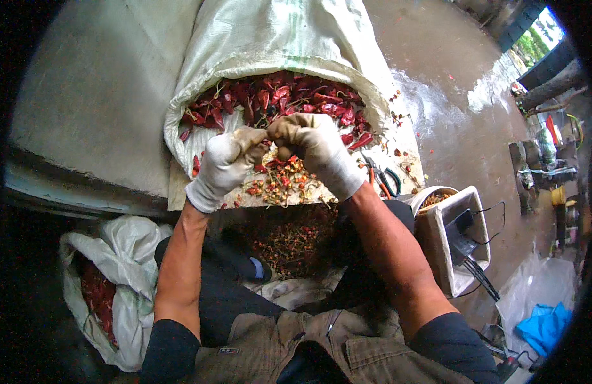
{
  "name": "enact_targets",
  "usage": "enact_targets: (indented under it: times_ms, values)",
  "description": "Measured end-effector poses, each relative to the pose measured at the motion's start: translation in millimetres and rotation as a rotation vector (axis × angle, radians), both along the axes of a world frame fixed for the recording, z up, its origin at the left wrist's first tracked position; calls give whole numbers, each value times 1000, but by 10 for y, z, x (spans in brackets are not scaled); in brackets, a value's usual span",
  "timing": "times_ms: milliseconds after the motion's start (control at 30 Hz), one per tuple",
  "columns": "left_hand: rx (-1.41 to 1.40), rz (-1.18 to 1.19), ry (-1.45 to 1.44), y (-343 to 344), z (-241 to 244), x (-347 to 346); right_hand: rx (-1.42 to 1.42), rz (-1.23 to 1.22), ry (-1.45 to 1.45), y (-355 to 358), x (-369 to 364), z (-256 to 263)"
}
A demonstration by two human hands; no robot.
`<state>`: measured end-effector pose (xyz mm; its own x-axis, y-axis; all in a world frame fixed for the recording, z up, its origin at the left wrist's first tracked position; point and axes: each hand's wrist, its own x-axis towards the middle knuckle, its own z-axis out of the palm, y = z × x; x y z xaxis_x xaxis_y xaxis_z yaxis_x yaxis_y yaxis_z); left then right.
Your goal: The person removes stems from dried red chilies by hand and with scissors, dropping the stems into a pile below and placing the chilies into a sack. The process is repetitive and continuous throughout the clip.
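Note:
My left hand [228, 162], in a white work glove stained brown at the fingers, is closed around a dried red chili pepper [265, 142]; only a bit of it shows. Against its fingertips, the curled fingers of my gloved right hand [312, 144] meet it; whether they grip anything is hidden. Both hands hover before the mouth of a white woven sack [276, 38] lying on its side. Dried red chilies [281, 93] spill inside that opening. Below my hands, chili stems and caps [286, 180] lie heaped on a pale board [180, 187].
Orange-and-black-handled pliers or snips [382, 177] rest at the board's right. More stems [296, 249] are piled between my legs. A second sack [132, 259] of red chilies stands at lower left. A white bin [480, 230] holding a black device and a round tub [442, 194] are on the right.

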<state>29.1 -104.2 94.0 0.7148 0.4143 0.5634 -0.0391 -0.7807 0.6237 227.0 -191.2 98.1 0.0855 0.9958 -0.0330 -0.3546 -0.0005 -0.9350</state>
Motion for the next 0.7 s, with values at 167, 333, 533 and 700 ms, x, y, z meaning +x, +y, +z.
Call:
enact_targets:
  times_ms: [167,333,533,700]
  values:
    - [-558,167,333,91,-71,-107,40,-93,-92,-55,145,65]
    - [-44,68,647,323,-576,-117,-32,-118,-220,-53,193,53]
    - [124,137,934,469,-1146,-52,-9,-105,-314,-56,170,26]
    - [125,104,737,536,-1077,-77,-12,-126,-300,-60,205,53]
